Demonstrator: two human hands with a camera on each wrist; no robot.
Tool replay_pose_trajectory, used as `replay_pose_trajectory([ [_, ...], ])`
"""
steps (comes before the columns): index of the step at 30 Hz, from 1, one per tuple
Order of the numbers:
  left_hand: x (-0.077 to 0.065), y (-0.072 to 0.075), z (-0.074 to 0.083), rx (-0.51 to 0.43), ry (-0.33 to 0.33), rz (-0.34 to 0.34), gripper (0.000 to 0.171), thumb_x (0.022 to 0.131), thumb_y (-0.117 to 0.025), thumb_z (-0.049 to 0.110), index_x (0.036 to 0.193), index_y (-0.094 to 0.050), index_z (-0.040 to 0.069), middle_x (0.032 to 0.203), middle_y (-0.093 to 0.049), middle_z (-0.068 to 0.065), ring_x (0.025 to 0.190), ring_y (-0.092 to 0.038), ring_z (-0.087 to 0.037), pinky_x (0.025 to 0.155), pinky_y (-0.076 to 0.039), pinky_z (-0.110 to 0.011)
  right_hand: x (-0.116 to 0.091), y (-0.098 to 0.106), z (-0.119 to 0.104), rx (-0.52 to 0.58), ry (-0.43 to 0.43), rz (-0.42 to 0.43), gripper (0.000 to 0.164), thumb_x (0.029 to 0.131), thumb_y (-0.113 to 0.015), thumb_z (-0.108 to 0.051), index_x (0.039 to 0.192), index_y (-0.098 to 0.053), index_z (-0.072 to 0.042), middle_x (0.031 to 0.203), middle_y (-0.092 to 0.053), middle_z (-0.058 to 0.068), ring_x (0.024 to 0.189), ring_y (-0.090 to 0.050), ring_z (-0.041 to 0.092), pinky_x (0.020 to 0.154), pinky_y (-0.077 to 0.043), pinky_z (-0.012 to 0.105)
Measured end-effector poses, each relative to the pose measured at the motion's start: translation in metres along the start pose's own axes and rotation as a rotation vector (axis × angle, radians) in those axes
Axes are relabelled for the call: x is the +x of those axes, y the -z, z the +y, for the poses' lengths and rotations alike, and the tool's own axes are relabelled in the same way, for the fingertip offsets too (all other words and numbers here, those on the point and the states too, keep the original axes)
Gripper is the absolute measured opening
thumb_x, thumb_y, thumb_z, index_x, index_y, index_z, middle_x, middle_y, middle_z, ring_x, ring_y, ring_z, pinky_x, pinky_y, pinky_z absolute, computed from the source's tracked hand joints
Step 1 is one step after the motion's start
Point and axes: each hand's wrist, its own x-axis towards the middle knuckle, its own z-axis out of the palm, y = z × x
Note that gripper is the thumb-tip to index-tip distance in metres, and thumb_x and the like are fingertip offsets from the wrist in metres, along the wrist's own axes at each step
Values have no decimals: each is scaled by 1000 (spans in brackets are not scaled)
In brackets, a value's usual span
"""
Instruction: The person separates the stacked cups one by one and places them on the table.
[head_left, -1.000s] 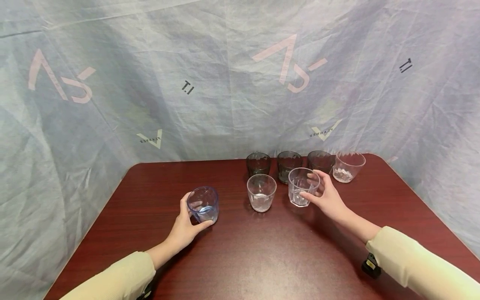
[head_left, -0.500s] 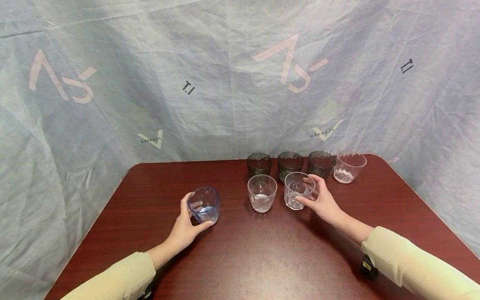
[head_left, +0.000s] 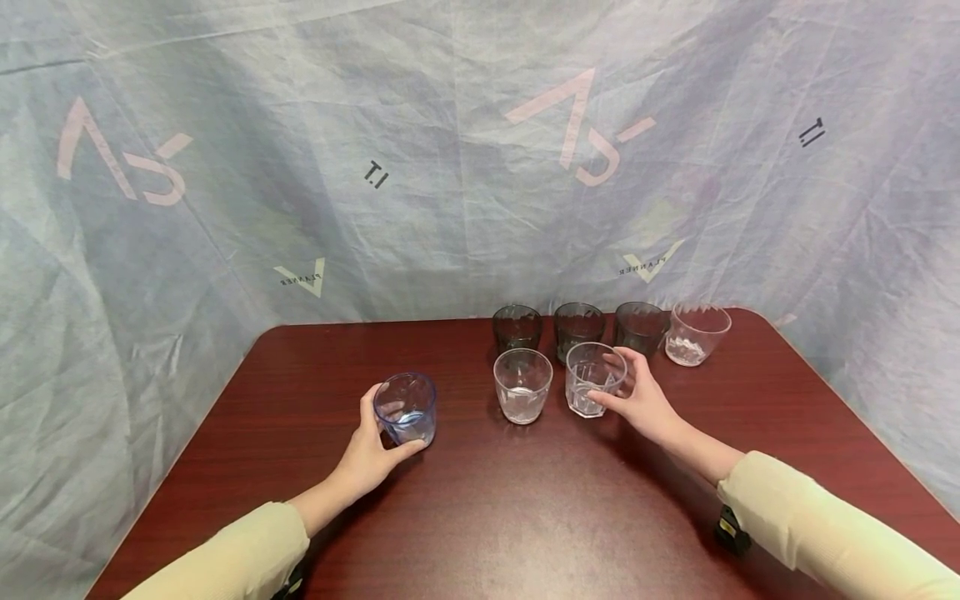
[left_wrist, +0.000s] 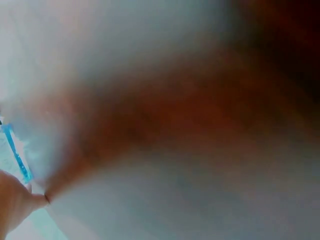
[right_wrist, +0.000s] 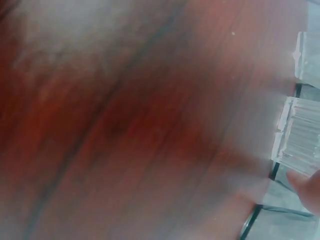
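At the left of the table, my left hand [head_left: 367, 454] holds a blue-tinted glass [head_left: 408, 410], thumb and fingers curled round its near and left sides. The left wrist view catches only the thumb [left_wrist: 20, 202] and the glass's blue edge [left_wrist: 17, 155]. My right hand [head_left: 641, 400] grips a clear faceted glass [head_left: 588, 387] from its right side, thumb in front and fingers behind. Just left of it stands a plain clear glass [head_left: 523, 387], upright. In the right wrist view the faceted glass [right_wrist: 302, 135] shows at the right edge with my thumb [right_wrist: 306, 190] below.
Three dark grey glasses, the left one [head_left: 517, 329], the middle one [head_left: 578, 325] and the right one [head_left: 639, 327], stand in a row along the back of the table [head_left: 510, 525]. A clear glass [head_left: 693, 337] ends that row at right. A grey cloth [head_left: 450, 233] hangs behind.
My right hand has moved slightly left with the faceted glass, bringing it closer to the plain clear glass. My left hand and the blue-tinted glass stay in place.
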Motion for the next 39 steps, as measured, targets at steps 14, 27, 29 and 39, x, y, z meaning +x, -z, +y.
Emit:
replay_pose_trajectory([
  [14,6,7,0,-30,-7,-47,100,72,-87,6,144,-17,8,129,-53,-24,122,-51,-35,99,-41,-31,0,16,-19,-8,30,26,83,81,-73,8,143,-19,8,145,-33,31,137,-28,43,106,-25,60],
  [27,9,6,10,-40,60,-52,94,77,-84,9,144,-18,11,122,-57,-16,112,-57,-31,97,-42,-48,-11,38,-33,-90,122,43,79,80,-74,9,142,-25,5,144,-36,29,133,-33,43,96,-32,10],
  [29,11,6,13,-48,62,-47,94,78,-83,9,144,-17,12,122,-55,-15,112,-57,-31,97,-42,-50,-14,42,-34,-101,133,40,78,80,-74,8,142,-26,5,144,-37,28,134,-35,37,97,-32,9],
  [39,30,3,48,-98,-51,-12,93,80,-80,6,145,-15,12,133,-53,-15,111,-57,-27,87,-50,-32,-24,61,-39,-140,135,48,76,82,-73,6,142,-26,6,143,-41,16,127,-40,1,95,-33,8],
])
